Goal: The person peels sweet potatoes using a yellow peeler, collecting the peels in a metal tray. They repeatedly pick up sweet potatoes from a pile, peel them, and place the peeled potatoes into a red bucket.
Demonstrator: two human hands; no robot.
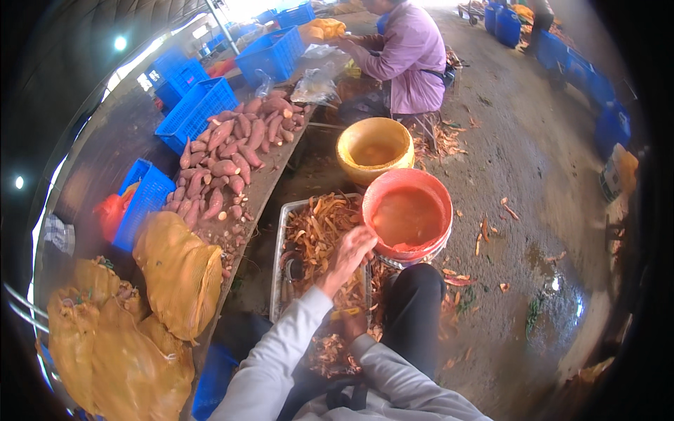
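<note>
My left hand (348, 258) reaches across to the near left rim of a red bucket (445, 210). Its fingers are slightly bent, and I see nothing held in them. Cloudy orange liquid stands in the bucket. Lower down, my right hand (354, 325) grips a yellow peeler (343, 313), partly blurred, between my knees. Below both hands lies a pale-rimmed tray (277, 263) heaped with peelings (316, 223). More peelings (331, 358) lie close to my lap.
Left, a long table (263, 197) bears piled sweet potatoes (224, 152), a blue crate (197, 113) and orange mesh sacks (179, 273). A yellow bucket (345, 160) stands behind the red one. Beyond it sits a person (416, 58) in a pink jacket. Peelings dot the wet floor (505, 252).
</note>
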